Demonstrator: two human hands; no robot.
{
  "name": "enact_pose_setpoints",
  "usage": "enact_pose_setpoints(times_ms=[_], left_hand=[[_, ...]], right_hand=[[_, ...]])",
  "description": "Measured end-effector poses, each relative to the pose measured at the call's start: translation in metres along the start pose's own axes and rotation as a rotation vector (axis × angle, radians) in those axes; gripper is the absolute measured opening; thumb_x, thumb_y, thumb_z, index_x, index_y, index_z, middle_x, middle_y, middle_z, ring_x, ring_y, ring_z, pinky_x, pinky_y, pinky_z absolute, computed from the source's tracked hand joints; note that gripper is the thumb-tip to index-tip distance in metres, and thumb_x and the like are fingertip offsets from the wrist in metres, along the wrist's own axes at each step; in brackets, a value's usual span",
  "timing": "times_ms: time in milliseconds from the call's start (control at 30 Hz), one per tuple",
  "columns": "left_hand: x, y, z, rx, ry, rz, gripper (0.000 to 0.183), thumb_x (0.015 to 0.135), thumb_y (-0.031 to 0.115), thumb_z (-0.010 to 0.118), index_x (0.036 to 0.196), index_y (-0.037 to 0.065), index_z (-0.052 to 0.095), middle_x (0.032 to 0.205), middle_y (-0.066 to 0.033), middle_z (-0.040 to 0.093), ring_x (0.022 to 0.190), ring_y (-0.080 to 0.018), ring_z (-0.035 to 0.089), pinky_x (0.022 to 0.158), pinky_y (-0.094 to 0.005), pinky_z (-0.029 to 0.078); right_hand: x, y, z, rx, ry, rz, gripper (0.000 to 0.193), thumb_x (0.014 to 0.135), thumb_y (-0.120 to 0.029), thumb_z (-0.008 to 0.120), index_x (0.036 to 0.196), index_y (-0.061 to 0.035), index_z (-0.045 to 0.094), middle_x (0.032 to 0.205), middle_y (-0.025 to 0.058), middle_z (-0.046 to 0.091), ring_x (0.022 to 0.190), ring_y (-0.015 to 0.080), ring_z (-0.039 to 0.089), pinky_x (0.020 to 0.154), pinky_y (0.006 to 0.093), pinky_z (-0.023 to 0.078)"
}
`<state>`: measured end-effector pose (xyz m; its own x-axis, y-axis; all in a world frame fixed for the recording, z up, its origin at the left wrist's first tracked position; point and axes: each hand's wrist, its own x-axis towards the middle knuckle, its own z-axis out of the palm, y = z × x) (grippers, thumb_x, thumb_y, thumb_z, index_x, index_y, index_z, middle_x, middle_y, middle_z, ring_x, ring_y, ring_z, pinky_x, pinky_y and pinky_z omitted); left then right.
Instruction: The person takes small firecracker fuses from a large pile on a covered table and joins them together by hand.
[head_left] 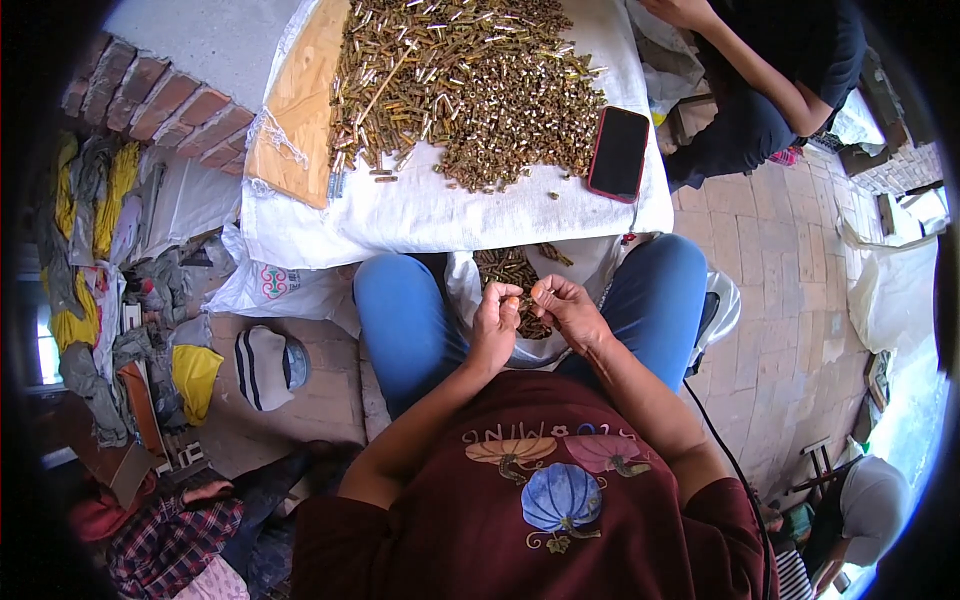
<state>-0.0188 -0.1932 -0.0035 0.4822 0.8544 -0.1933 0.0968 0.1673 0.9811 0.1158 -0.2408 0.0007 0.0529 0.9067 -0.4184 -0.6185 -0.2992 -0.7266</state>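
My left hand [495, 325] and my right hand [572, 314] are held up close together between my knees. Fingers and thumbs are pinched on both hands; anything between them is too small to make out. Below and behind them, a white sack [463, 280] gapes between my thighs, with brass-coloured metal pieces [505, 264] inside. Beyond my knees, a cloth-covered table [420, 215] carries a wide heap of slim brass-coloured metal rods [385, 85]. Shorter, nut-like metal pieces [515, 140] are piled at the heap's near right.
A dark-screened phone [618, 155] lies at the table's right edge, and a wooden board [295, 110] borders the heap on the left. Another person's arm [755, 65] reaches in at the far right. A striped cap [265, 368] sits low on my left. A black cable [725, 450] runs beside my right arm.
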Motion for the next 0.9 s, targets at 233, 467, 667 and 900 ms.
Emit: enact_pose_setpoints(times_ms=[233,467,667,900], left_hand=[[-0.001,0.008,0.004,0.307,0.043,0.276,0.009,0.081,-0.001,0.045,0.090,0.000,0.045,0.076,-0.0112,0.052,0.070,-0.0219,0.054,0.062,-0.0291,0.043],[0.002,0.003,0.010,0.191,0.075,0.141,0.017,0.080,-0.005,0.043,0.096,0.001,0.044,0.086,-0.0107,0.052,0.072,-0.0188,0.054,0.063,-0.0277,0.043],[0.007,-0.018,-0.007,-0.126,-0.014,-0.316,0.036,0.082,-0.007,0.037,0.116,0.005,0.034,0.118,-0.0120,0.037,0.090,-0.0139,0.050,0.069,-0.0219,0.044],[0.005,-0.006,-0.008,-0.141,-0.100,-0.230,0.027,0.082,-0.006,0.044,0.108,0.000,0.045,0.099,-0.0091,0.053,0.086,-0.0148,0.056,0.071,-0.0242,0.046]], right_hand=[[-0.004,0.002,0.001,0.247,-0.080,0.153,0.016,0.083,-0.024,0.053,0.081,-0.0089,0.049,0.061,-0.0017,0.047,0.050,0.0063,0.040,0.046,0.0179,0.032],[-0.002,0.011,0.002,0.251,-0.026,0.093,0.018,0.088,-0.025,0.046,0.084,-0.0078,0.050,0.065,-0.0007,0.049,0.053,0.0088,0.041,0.050,0.0206,0.035],[0.001,0.002,-0.003,0.122,0.264,0.154,0.019,0.089,-0.021,0.037,0.089,-0.0058,0.049,0.067,0.0003,0.050,0.053,0.0090,0.040,0.048,0.0223,0.034],[0.000,0.000,-0.007,0.135,0.079,0.078,0.011,0.085,-0.019,0.050,0.080,-0.0091,0.051,0.063,-0.0022,0.049,0.048,0.0062,0.036,0.045,0.0184,0.028]])
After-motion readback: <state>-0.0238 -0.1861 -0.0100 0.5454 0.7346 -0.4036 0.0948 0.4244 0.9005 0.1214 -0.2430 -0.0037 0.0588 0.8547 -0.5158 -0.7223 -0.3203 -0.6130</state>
